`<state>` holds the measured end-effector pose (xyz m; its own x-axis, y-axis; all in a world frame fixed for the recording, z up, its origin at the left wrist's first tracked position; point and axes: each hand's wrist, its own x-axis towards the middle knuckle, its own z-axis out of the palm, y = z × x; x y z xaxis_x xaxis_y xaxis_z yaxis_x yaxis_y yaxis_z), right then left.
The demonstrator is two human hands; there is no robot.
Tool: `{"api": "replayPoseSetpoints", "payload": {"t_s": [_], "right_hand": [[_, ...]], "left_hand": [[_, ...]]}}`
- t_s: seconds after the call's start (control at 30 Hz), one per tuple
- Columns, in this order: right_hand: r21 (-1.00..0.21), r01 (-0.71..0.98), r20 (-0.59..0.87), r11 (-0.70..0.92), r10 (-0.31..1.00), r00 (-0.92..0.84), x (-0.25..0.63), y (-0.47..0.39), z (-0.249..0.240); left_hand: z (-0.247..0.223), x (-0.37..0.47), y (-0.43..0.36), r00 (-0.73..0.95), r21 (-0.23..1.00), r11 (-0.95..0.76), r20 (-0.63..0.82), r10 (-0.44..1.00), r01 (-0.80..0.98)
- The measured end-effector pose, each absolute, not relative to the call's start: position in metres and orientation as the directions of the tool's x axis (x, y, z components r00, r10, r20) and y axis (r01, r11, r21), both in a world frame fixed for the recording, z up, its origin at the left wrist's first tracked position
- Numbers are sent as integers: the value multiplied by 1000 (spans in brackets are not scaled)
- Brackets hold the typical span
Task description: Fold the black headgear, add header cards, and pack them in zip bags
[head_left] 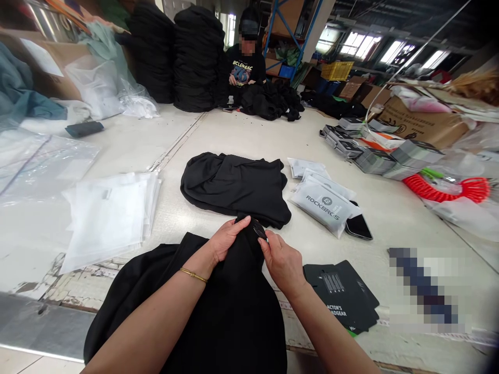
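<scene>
My left hand point(226, 239), with a gold-coloured bangle at the wrist, grips a piece of black fabric point(245, 254) between thumb and fingers. Close beside it, my right hand point(283, 257) pinches a small dark shiny object point(259, 228) against the fabric's upper end. Its exact kind is hard to make out. The fabric hangs towards me and merges with more black cloth point(148, 285) below my left forearm. Just beyond my hands, a flat stack of black fabric pieces point(234, 182) lies on the table.
On the white table point(241, 132) lie frosted bags point(113, 208) at left, filled ROCKBROS pouches point(322, 202) beside a phone point(359, 227), and black printed cards point(343, 296). Boxes point(374, 158) and a red coiled hose point(448, 189) sit right. Across the table, a person point(245, 65) handles black cloth.
</scene>
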<state>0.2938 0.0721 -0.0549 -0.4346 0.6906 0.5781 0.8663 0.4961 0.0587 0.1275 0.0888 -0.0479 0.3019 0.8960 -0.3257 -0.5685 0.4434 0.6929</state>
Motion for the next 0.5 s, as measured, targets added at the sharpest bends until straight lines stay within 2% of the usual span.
{"api": "replayPoseSetpoints", "payload": {"t_s": [0.13,0.2,0.3,0.33,0.4,0.5], "right_hand": [[-14,851,572,526,702,-424,295,72,-56],[-151,843,597,516,727,-338,298,72,-56],[-430,819,574,380,815,-77,304,69,-58],[-488,808,543,331,839,-16,306,66,-59],[-513,803,506,304,863,-3,308,60,-64],[-438,803,521,404,842,-140,306,50,-74]], "left_hand": [[-47,128,89,294,697,456,-349,890,-553],[-47,128,89,281,699,464,-369,886,-545],[-49,128,90,243,704,469,-404,882,-533],[-49,128,90,231,707,470,-413,881,-528],[-50,128,90,222,713,475,-424,878,-515],[-52,128,91,225,724,480,-427,876,-496]]}}
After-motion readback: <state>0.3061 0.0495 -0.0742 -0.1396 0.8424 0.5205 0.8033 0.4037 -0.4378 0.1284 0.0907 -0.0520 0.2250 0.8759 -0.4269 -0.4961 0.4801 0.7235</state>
